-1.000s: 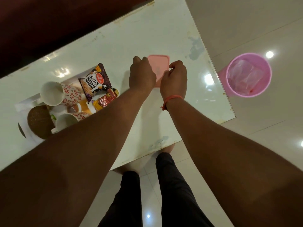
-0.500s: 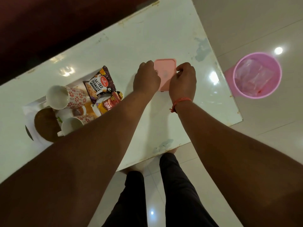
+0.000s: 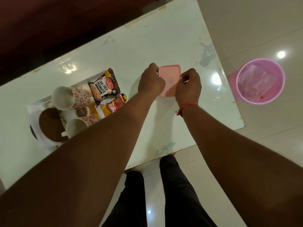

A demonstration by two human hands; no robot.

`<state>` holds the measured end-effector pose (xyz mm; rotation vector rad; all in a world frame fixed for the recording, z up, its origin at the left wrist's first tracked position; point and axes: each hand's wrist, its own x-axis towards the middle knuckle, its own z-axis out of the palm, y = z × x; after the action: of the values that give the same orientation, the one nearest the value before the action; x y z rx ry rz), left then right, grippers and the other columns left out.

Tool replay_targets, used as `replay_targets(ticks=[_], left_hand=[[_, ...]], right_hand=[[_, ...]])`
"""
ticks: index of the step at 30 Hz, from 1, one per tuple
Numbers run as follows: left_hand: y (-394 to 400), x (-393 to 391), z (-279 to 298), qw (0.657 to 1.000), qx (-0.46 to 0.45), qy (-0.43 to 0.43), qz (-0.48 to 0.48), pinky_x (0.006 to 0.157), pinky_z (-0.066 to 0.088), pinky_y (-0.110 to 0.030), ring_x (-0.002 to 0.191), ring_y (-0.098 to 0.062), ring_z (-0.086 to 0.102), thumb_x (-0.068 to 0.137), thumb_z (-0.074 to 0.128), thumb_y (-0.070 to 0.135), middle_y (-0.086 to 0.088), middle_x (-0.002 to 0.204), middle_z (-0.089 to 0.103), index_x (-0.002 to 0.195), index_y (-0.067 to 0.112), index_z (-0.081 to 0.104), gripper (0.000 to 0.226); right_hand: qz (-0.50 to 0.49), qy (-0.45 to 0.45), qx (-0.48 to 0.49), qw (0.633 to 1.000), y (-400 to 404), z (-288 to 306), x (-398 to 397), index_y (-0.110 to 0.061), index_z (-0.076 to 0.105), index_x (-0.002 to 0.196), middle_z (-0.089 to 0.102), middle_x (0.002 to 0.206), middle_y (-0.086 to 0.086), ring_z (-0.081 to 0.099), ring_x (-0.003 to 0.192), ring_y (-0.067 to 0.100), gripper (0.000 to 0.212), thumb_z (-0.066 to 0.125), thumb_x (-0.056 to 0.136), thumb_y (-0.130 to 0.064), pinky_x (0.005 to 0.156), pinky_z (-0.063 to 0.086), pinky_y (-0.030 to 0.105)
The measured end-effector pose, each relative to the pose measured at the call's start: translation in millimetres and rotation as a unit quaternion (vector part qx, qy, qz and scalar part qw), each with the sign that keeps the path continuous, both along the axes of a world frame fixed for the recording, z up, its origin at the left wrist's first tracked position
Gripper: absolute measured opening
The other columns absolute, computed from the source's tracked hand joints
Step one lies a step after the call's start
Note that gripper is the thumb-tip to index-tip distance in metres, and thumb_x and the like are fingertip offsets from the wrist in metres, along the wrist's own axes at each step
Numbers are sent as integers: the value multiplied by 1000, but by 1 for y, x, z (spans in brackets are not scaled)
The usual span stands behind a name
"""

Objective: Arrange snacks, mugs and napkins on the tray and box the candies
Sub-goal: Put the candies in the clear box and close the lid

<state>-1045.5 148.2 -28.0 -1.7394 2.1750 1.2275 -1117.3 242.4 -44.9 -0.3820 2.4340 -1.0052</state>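
Sitting between both hands, the pink box (image 3: 170, 79) is clamped at its sides by curled fingers (image 3: 188, 76).

The scene is dim and warm-toned, lit from overhead. Small hot spots of glare sit on the glossy surface (image 3: 164, 43), brightest near its right edge and at the left by the tray, and round reflections dot the floor tiles (image 3: 246, 22). The top left corner falls into near-black shadow. Both forearms read dark and underexposed. Wide-angle distortion bends the surface edges and swells the arms at the bottom. Focus is soft overall, with slight compression smear.
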Motion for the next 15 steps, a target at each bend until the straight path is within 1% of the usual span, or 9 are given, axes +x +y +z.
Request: replay_targets(ticks=[3,5,6,8,9,11,13,15], left_hand=[[-3,-2,2,1000,21,-4,4,77,46,-30,98,-25,59,88,56,6,-3,105,63,109,15,52,23],[-6,-2,4,999,35,-9,7,77,49,-32,95,-26,58,86,54,5,-1,98,58,103,16,49,21],[-7,-3,6,999,46,-9,12,77,52,-34,94,-27,58,84,53,4,0,96,57,100,16,48,21],[-9,-4,9,996,76,-1,37,77,58,-43,95,-32,60,80,49,2,-2,92,56,96,15,49,21],[-9,-3,10,994,92,3,51,77,59,-48,96,-35,60,78,47,1,-4,93,56,94,15,49,22],[-9,0,12,991,110,5,69,78,59,-50,101,-38,60,76,45,0,-10,101,58,92,15,47,22],[-8,7,13,989,116,7,86,80,59,-51,103,-38,58,77,46,-1,-14,108,59,95,13,47,22],[-7,20,13,986,122,13,111,81,59,-51,106,-37,58,80,48,-1,-14,113,58,103,8,49,25]], right_hand=[[-7,-5,1,1000,-3,1,-2,-5,56,91,52,90,0,49,78,17,23,40,81,7,66,39,16],[-9,-18,-1,1000,-4,0,-3,-8,57,89,54,92,0,51,79,18,24,40,81,6,71,43,21],[-13,-26,-2,1000,-4,0,-4,-11,57,87,56,93,0,52,78,18,24,41,81,5,71,44,23],[-19,-39,-7,999,-4,-1,-6,-16,55,83,60,91,0,52,73,17,24,42,80,3,68,44,25],[-20,-46,-8,999,-4,1,-7,-17,55,82,61,88,-1,52,71,17,24,41,80,3,65,43,24],[-16,-61,-4,998,-5,6,-8,-15,57,82,61,85,-4,53,71,16,25,40,80,3,62,43,23],[2,-79,1,997,-8,12,-8,-15,60,87,61,86,-7,57,76,16,26,41,80,2,66,48,25],[42,-103,-3,994,-12,17,-3,-19,63,98,63,91,-7,59,81,15,34,42,82,1,70,50,27]])
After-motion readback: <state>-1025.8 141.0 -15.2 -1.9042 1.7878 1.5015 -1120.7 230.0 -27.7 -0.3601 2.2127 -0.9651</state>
